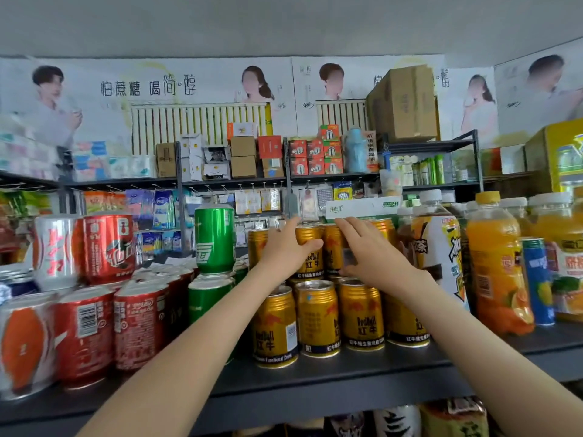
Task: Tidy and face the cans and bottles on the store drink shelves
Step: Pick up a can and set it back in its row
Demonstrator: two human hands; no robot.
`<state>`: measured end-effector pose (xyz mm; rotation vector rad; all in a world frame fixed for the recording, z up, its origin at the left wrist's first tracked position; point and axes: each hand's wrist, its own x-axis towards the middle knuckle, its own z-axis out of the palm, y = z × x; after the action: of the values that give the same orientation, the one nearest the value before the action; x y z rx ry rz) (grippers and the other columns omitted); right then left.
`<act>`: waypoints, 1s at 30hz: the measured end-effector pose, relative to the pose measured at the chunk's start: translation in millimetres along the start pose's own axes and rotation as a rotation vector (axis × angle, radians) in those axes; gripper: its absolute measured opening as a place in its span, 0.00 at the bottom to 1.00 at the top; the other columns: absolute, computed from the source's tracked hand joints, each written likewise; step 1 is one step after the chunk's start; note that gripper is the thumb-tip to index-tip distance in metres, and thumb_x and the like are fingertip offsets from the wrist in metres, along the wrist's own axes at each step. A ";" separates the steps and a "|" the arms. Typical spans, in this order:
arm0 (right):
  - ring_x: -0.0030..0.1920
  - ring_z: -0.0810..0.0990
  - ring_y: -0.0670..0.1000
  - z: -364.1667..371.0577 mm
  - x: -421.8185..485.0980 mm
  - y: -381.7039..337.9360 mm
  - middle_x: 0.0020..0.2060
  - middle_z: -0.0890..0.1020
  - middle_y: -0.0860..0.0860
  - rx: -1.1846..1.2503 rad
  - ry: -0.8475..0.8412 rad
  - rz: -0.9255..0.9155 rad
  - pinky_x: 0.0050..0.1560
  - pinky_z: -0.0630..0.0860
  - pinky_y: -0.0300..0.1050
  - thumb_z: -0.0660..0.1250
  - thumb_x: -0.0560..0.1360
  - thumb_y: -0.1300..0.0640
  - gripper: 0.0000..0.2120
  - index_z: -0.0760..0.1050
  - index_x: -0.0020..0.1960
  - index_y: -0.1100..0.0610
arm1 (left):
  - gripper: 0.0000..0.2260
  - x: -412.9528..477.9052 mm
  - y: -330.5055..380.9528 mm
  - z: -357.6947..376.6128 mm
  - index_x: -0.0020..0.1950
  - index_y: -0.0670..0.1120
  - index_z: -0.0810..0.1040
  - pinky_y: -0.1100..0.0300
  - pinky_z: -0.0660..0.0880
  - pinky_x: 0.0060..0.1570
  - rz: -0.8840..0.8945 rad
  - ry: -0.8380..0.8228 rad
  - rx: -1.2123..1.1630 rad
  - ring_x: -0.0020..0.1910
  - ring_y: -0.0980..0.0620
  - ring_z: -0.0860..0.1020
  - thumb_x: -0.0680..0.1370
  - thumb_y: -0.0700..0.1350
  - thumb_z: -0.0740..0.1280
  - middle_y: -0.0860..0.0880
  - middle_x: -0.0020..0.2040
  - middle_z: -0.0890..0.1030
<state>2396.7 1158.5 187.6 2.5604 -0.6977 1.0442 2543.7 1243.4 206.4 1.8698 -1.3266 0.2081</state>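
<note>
Two tiers of drink cans stand on the dark grey shelf board (331, 378). Reference point: the gold Red Bull can (312, 252) in the upper tier. It is upright and rests on the lids of the lower-tier gold cans (317, 316).

Far left of the reference can: a white-and-red metal can (56, 250) and a red metal can with a dark logo (108, 247). Both stand upright on a row of lower red cans (138, 329). One can in that row shows its barcode outward.

Nearer left of the reference can: a tall green metal can (214, 239), upright on top of a second green can (206, 299).

The left hand (284, 247) is on the reference can. Its fingers run up the can's left flank and the thumb curls across the front label, so it is grasping the can.

Just right of the reference can, and touching it, is a second upper gold can (332, 250). The right hand (370, 252) has straight fingers laid over this can's right side and the thumb low near its base. It is not clenched.

Further right of the reference can: a plastic tea bottle with a white-and-yellow label (438, 247), then an orange juice bottle with a yellow cap (495, 269), then a slim blue can (536, 279).
</note>
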 end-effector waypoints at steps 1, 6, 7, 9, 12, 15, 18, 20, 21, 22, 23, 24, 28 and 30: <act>0.73 0.57 0.55 0.3 0.1 -0.2 0.73 0.60 0.54 0.000 0.003 0.003 0.72 0.55 0.47 0.71 0.72 0.54 0.42 0.49 0.77 0.57 | 0.33 0.4 0.4 -1.6 0.73 0.54 0.60 0.44 0.72 0.61 -0.003 -0.022 0.031 0.65 0.41 0.71 0.73 0.62 0.67 0.41 0.70 0.68; 0.74 0.52 0.56 -0.2 -1.9 -1.7 0.75 0.55 0.55 0.042 -0.008 0.025 0.72 0.53 0.47 0.69 0.74 0.56 0.42 0.45 0.77 0.56 | 0.42 -7.0 5.2 -5.1 0.77 0.50 0.51 0.47 0.68 0.66 0.050 -0.064 0.289 0.71 0.41 0.62 0.72 0.54 0.73 0.43 0.76 0.52; 0.75 0.51 0.56 -1.2 -2.3 -1.8 0.76 0.53 0.54 0.055 -0.014 0.032 0.73 0.52 0.47 0.69 0.74 0.56 0.42 0.45 0.78 0.55 | 0.42 -10.1 6.3 -5.4 0.77 0.51 0.49 0.46 0.67 0.67 0.088 -0.056 0.329 0.72 0.41 0.60 0.72 0.53 0.73 0.44 0.76 0.50; 0.76 0.49 0.55 -2.8 -4.9 -3.4 0.77 0.52 0.54 0.118 -0.001 0.041 0.73 0.50 0.47 0.67 0.76 0.56 0.39 0.45 0.78 0.53 | 0.41 -18.2 7.8 -6.4 0.77 0.52 0.47 0.45 0.63 0.69 0.141 -0.058 0.366 0.75 0.41 0.55 0.74 0.53 0.71 0.45 0.77 0.48; 0.75 0.52 0.51 -3.5 -20.3 -17.3 0.75 0.57 0.53 0.317 0.166 0.066 0.72 0.52 0.44 0.64 0.77 0.54 0.33 0.53 0.77 0.54 | 0.36 -35.5 10.6 -10.7 0.78 0.53 0.47 0.46 0.58 0.71 0.165 -0.036 0.390 0.76 0.42 0.51 0.77 0.55 0.65 0.45 0.78 0.47; 0.71 0.59 0.49 1.9 -48.3 -46.6 0.71 0.66 0.53 0.392 0.361 0.035 0.68 0.52 0.34 0.64 0.77 0.56 0.26 0.61 0.73 0.57 | 0.31 -67.5 13.7 -16.5 0.78 0.51 0.53 0.49 0.58 0.71 0.235 0.106 0.423 0.76 0.44 0.54 0.79 0.55 0.62 0.46 0.78 0.52; 0.67 0.65 0.50 11.3 -83.5 -81.2 0.65 0.72 0.57 0.422 0.501 -0.018 0.67 0.55 0.30 0.63 0.77 0.60 0.21 0.68 0.68 0.62 | 0.25 -115.3 4.8 -16.3 0.74 0.47 0.63 0.52 0.63 0.68 0.337 0.281 0.364 0.72 0.46 0.63 0.79 0.53 0.62 0.46 0.73 0.63; 0.64 0.68 0.51 18.9 -109.7 -103.5 0.62 0.74 0.57 0.442 0.539 -0.048 0.67 0.58 0.33 0.63 0.76 0.61 0.19 0.70 0.66 0.64 | 0.22 -152.6 -9.8 -13.3 0.71 0.45 0.67 0.54 0.65 0.66 0.379 0.396 0.294 0.69 0.47 0.67 0.78 0.50 0.62 0.45 0.70 0.69; 0.63 0.69 0.51 24.0 -123.3 -114.5 0.60 0.75 0.57 0.463 0.534 -0.061 0.67 0.60 0.35 0.64 0.75 0.62 0.19 0.70 0.65 0.64 | 0.21 -170.9 -19.5 -11.3 0.70 0.44 0.69 0.55 0.65 0.66 0.393 0.453 0.276 0.68 0.46 0.68 0.78 0.49 0.62 0.44 0.68 0.70; 0.62 0.70 0.51 30.8 -137.2 -125.5 0.59 0.75 0.57 0.487 0.517 -0.075 0.66 0.62 0.36 0.65 0.75 0.62 0.19 0.71 0.65 0.64 | 0.20 -189.1 -31.4 -8.3 0.69 0.43 0.70 0.55 0.66 0.67 0.407 0.500 0.270 0.67 0.46 0.69 0.79 0.48 0.62 0.44 0.67 0.72; 0.61 0.71 0.52 39.3 -151.0 -136.3 0.59 0.76 0.57 0.507 0.491 -0.088 0.66 0.64 0.38 0.65 0.75 0.63 0.19 0.71 0.64 0.64 | 0.19 -207.1 -44.5 -4.4 0.68 0.42 0.71 0.54 0.66 0.67 0.417 0.532 0.269 0.66 0.46 0.70 0.79 0.47 0.62 0.43 0.66 0.72; 0.60 0.71 0.52 49.8 -163.9 -146.7 0.58 0.76 0.57 0.522 0.454 -0.098 0.65 0.65 0.40 0.65 0.75 0.63 0.19 0.70 0.64 0.63 | 0.18 -225.0 -58.8 0.5 0.67 0.41 0.71 0.54 0.67 0.67 0.418 0.548 0.269 0.66 0.46 0.70 0.79 0.46 0.62 0.42 0.65 0.73; 0.58 0.73 0.53 95.5 -201.6 -188.4 0.58 0.76 0.56 0.548 0.284 -0.135 0.62 0.69 0.45 0.62 0.75 0.60 0.18 0.70 0.64 0.61 | 0.17 -289.4 -125.5 19.6 0.66 0.41 0.69 0.50 0.70 0.64 0.370 0.506 0.338 0.63 0.45 0.73 0.78 0.44 0.62 0.41 0.63 0.74; 0.56 0.73 0.52 114.6 -209.8 -208.9 0.57 0.75 0.55 0.535 0.277 -0.182 0.60 0.70 0.44 0.60 0.76 0.61 0.16 0.70 0.63 0.62 | 0.16 -310.3 -156.5 23.1 0.65 0.42 0.70 0.49 0.72 0.61 0.321 0.448 0.368 0.62 0.44 0.73 0.77 0.42 0.64 0.41 0.62 0.74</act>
<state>2444.0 1353.0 -58.8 2.7405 -0.1147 1.6553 2535.1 1466.6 -60.8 1.7425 -1.3182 1.0349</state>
